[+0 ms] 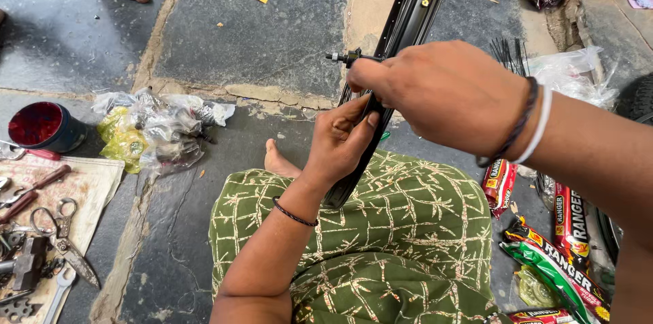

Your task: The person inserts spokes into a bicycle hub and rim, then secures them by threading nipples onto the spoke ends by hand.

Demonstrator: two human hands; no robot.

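Both the left hand and the right hand clamp the long black metal wheel rim running toward twelve o'clock; a slack grip might let it slide off the green patterned lap.

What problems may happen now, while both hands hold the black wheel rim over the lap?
1. The rim rests only on the knee; it may slip from the left hand.
2. The right hand works at a small threaded tool; it might slip off.
3. Loose spokes on the floor might get kicked about.
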